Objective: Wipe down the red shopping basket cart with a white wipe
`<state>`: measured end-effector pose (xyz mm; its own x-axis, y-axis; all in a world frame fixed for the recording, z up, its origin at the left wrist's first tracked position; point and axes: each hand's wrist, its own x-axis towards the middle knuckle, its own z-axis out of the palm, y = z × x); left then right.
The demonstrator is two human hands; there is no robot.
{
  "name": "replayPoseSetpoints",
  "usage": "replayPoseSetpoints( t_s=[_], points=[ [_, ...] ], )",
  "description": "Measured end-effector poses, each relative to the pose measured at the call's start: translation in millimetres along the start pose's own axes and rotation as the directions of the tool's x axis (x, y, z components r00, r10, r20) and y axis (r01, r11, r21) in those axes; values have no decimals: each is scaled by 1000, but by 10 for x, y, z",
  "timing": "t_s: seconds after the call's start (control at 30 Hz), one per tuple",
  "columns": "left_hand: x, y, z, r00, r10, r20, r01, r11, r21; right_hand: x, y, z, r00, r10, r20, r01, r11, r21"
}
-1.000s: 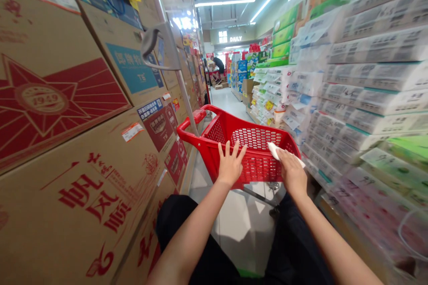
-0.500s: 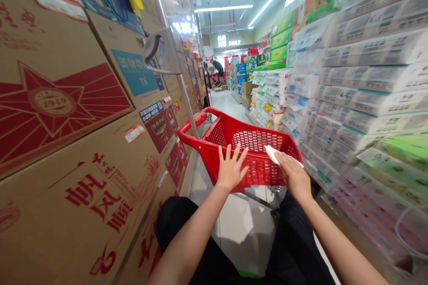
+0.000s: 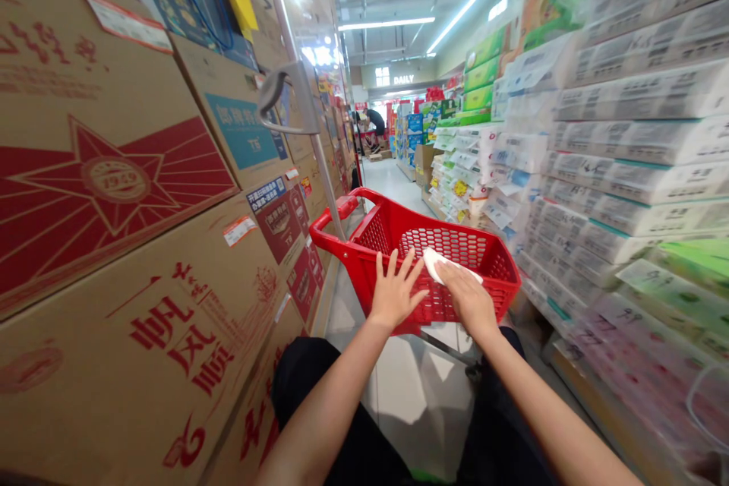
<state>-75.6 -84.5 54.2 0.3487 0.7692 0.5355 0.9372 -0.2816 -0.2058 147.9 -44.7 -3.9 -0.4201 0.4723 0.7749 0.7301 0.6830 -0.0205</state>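
A red plastic shopping cart point(image 3: 456, 243) stands sideways before my knees, its handle to the left. My left hand point(image 3: 394, 292) lies with spread fingers against the near side of the basket, holding nothing. Under the fingers of my right hand point(image 3: 468, 300) is a folded white cloth point(image 3: 436, 262), pressed along the cart's near upper rim. Part of the cloth sticks out past the fingertips, and the palm side of this hand is hidden.
Stacked cardboard boxes point(image 3: 187, 296) wall the left side. A metal pole point(image 3: 324, 175) with a grey handle rises behind the cart's handle. Piled packs of tissue point(image 3: 638, 137) line the right. Farther down the aisle a person point(image 3: 374, 121) bends over near cartons.
My right hand has slid left along the rim with the white cloth, closer to my left hand. The left hand stays on the cart's side. The view has shifted slightly.
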Motion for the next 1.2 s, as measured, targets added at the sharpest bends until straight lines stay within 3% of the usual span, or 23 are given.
replayPoseSetpoints(
  t_s=[0.13, 0.23, 0.33, 0.5, 0.6, 0.73, 0.9, 1.0, 1.1, 1.2],
  points=[
    [-26, -208, -29, 998, -64, -22, 64, 998, 6, -187, 257, -152, 999, 36, -2, -36, 999, -28],
    [-1, -236, -7, 996, -85, -28, 84, 996, -8, -175, 297, -128, 996, 84, -38, -85, 995, -42],
    [33, -202, 27, 996, -89, -29, 88, 996, -23, -21, 164, 0, 993, 110, -40, -113, 992, -61],
    [34, -162, 53, 995, -95, -31, 94, 995, -22, 339, -239, 222, 999, 50, 17, -49, 998, -43],
    [8, -187, 47, 995, -94, -39, 94, 995, -18, 439, -340, 256, 1000, 20, 24, -20, 1000, -10],
    [-23, -302, 30, 999, -30, -44, 29, 999, -20, 283, -148, 153, 999, -30, 20, 29, 999, 28],
    [-34, -296, 58, 997, -35, -69, 33, 999, -33, -19, 123, -9, 999, 29, -46, -30, 999, -22],
    [-22, -156, 95, 993, -77, -89, 73, 996, -49, 45, -3, 27, 994, 85, -73, -87, 996, -30],
    [-9, -46, 123, 993, -85, -85, 81, 995, -51, 276, -292, 166, 996, 75, -39, -75, 997, 2],
    [-12, -79, 128, 995, -82, -63, 81, 996, -30, 464, -500, 288, 998, 40, -45, -38, 998, 49]
  ],
)
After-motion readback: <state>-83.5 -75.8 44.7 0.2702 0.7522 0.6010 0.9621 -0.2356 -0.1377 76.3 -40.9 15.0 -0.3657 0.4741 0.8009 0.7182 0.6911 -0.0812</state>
